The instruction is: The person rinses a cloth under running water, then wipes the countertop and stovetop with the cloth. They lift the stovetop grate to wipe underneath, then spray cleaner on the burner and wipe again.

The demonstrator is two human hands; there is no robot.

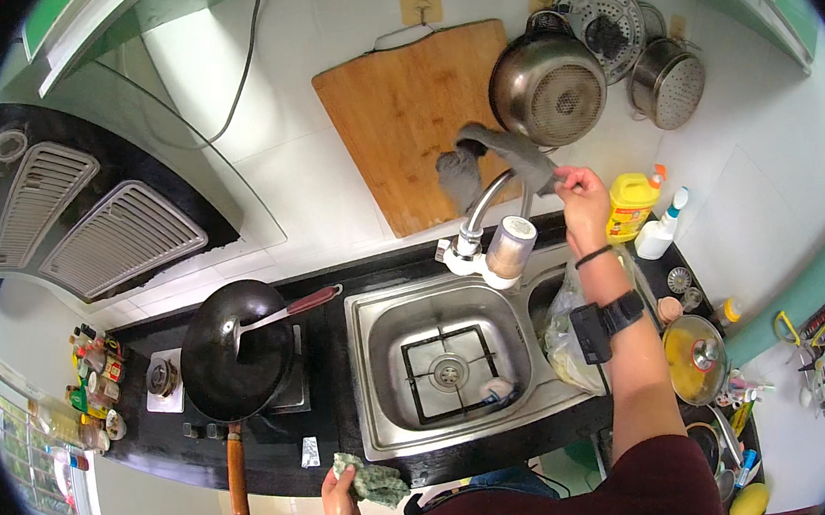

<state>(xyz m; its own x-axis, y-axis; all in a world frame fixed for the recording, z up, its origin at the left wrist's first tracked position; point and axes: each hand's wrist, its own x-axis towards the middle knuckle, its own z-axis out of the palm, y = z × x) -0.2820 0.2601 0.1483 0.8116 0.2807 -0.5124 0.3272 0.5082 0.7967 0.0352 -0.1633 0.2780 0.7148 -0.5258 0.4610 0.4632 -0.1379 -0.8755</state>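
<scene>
My right hand [583,200] pinches one end of a grey cloth [507,147], which hangs behind and over the curved faucet [496,191]. Whether the cloth rests on the faucet cannot be told. A clear filter [508,249] is fitted to the faucet's outlet. Low in the view, my left hand [340,502] grips a crumpled green-grey rag [379,485] by the counter's front edge. Between my hands lies the stainless steel sink [362,343], with a black wire rack [411,382] and a small white and blue item [498,392] in its basin.
A black wok [219,373] with a ladle [274,318] sits on the stove. A wooden cutting board [398,105] and a steel pot [521,80] hang on the wall. Beyond my right arm stand a yellow jug [629,205], a spray bottle [658,234] and a glass-lidded pan [692,358].
</scene>
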